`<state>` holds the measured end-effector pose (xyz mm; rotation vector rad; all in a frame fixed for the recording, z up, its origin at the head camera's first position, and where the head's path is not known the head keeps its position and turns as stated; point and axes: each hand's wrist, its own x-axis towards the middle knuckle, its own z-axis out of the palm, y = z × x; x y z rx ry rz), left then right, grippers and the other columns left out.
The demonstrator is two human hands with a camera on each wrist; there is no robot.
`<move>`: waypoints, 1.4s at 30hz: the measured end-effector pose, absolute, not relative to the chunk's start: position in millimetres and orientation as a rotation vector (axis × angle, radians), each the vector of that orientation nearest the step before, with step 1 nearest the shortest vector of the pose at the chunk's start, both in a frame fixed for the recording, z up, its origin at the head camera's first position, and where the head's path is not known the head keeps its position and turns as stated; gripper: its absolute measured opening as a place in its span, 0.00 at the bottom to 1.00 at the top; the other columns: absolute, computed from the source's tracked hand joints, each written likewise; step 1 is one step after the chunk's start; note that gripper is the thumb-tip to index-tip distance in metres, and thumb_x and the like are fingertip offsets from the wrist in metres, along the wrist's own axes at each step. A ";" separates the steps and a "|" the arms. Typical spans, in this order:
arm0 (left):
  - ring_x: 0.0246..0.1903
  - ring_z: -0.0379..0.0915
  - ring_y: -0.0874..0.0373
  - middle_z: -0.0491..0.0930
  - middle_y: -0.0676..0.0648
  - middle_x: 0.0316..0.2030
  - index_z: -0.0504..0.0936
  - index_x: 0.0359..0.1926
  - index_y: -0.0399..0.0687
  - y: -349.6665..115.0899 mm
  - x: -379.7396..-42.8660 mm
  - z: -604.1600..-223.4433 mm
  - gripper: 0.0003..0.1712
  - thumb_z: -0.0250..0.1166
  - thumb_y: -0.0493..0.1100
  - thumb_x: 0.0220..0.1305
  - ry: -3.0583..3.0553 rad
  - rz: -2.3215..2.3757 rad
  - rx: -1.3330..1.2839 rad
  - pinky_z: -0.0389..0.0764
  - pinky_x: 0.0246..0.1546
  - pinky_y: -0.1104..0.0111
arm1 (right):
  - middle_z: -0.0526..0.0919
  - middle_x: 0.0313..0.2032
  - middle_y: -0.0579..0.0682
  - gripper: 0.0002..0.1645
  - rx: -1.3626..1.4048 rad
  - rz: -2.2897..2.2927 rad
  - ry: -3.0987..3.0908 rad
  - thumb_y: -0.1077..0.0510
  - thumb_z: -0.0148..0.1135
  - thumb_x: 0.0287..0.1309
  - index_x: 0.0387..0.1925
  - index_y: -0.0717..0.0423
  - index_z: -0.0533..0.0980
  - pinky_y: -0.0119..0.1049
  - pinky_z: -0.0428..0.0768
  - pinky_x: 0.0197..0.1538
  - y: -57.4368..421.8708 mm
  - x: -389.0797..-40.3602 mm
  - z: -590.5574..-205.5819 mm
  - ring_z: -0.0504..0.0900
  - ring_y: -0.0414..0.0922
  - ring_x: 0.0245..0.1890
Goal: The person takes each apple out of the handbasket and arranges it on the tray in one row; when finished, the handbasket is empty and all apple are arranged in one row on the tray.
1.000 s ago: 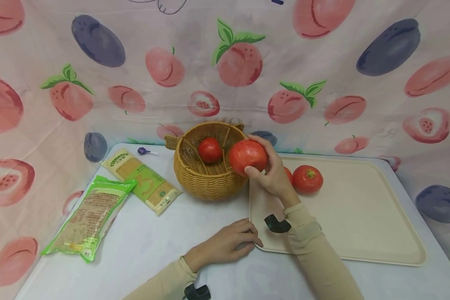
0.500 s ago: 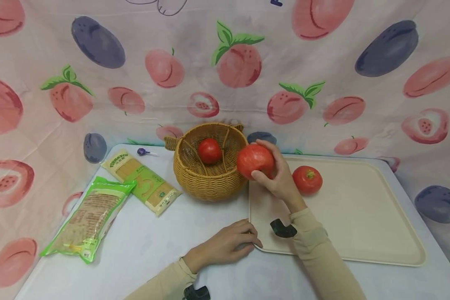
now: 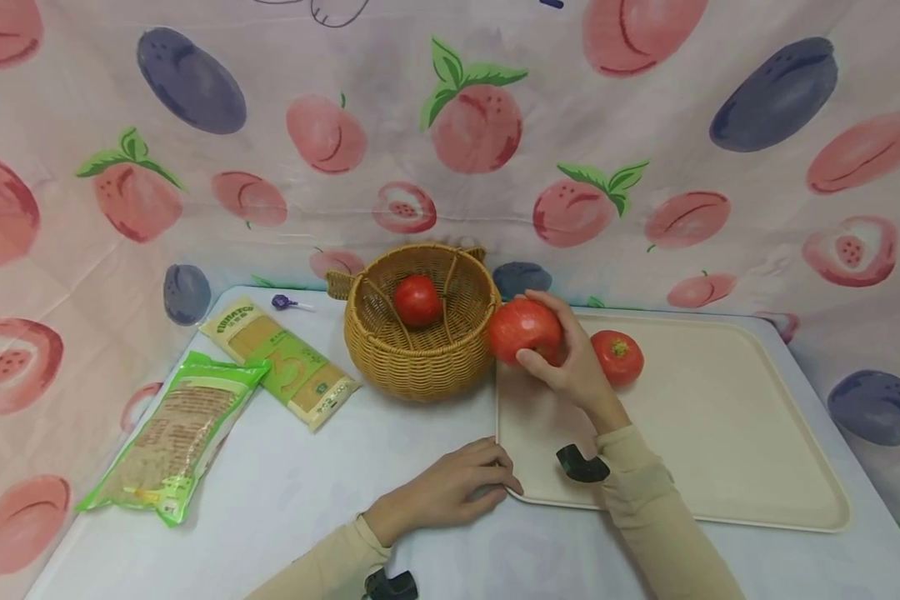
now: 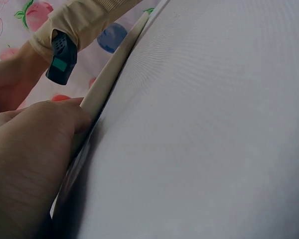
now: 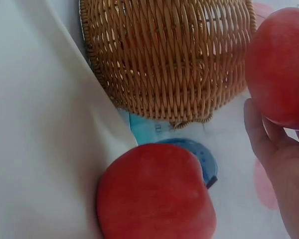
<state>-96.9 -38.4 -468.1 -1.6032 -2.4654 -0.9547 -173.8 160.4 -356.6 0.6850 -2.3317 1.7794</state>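
My right hand (image 3: 581, 367) grips a large red apple (image 3: 525, 331), its thumb on the near side. In the head view the apple is just right of the wicker basket (image 3: 420, 371), over the tray's left end. Another red apple (image 3: 417, 301) lies inside the basket. A further apple (image 3: 618, 358) sits on the beige tray (image 3: 735, 425), right behind my right hand; the right wrist view has a stemmed apple (image 5: 154, 194) close up. My left hand (image 3: 450, 487) holds the tray's near left corner, with fingers over the rim in the left wrist view.
Left of the basket lie a pack of noodles (image 3: 281, 362) and a green-edged clear bag (image 3: 180, 437) overlapping it. A purple-wrapped lollipop (image 3: 285, 302) is near the back edge. A fruit-print cloth (image 3: 480, 208) hangs behind the table.
My right hand has moved right and slightly toward me with the apple, away from the basket's rim. A red fruit glimpsed beside the hand earlier is now hidden. My left hand has stayed put.
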 end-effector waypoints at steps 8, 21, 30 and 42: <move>0.46 0.61 0.71 0.68 0.61 0.39 0.77 0.42 0.61 -38.4 -96.8 -468.4 0.11 0.55 0.43 0.60 -2.457 -0.975 -1.592 0.64 0.56 0.77 | 0.66 0.57 0.48 0.39 0.601 1.727 -2.370 0.64 0.61 0.45 0.60 0.51 0.60 0.45 0.68 0.55 172.2 -163.5 -359.5 0.67 0.40 0.53; 0.47 0.64 0.68 0.71 0.59 0.37 0.79 0.41 0.59 -38.7 -97.5 -470.4 0.10 0.55 0.42 0.59 -2.374 -0.910 -1.604 0.56 0.66 0.62 | 0.67 0.57 0.43 0.38 0.452 1.687 -2.414 0.62 0.60 0.47 0.61 0.45 0.59 0.35 0.70 0.53 201.6 -156.7 -363.4 0.64 0.40 0.55; 0.47 0.64 0.69 0.71 0.60 0.37 0.78 0.41 0.59 -37.5 -97.1 -469.8 0.10 0.55 0.42 0.60 -2.372 -0.922 -1.607 0.56 0.66 0.62 | 0.68 0.56 0.50 0.37 0.436 1.697 -2.329 0.65 0.60 0.46 0.60 0.49 0.60 0.24 0.69 0.53 212.6 -159.9 -365.3 0.66 0.39 0.54; 0.47 0.64 0.68 0.71 0.59 0.37 0.78 0.41 0.59 -37.8 -97.1 -470.3 0.11 0.56 0.41 0.59 -2.363 -0.921 -1.604 0.57 0.66 0.61 | 0.70 0.51 0.49 0.37 0.380 1.647 -2.268 0.67 0.59 0.46 0.60 0.56 0.59 0.20 0.71 0.49 225.0 -161.0 -365.1 0.69 0.37 0.50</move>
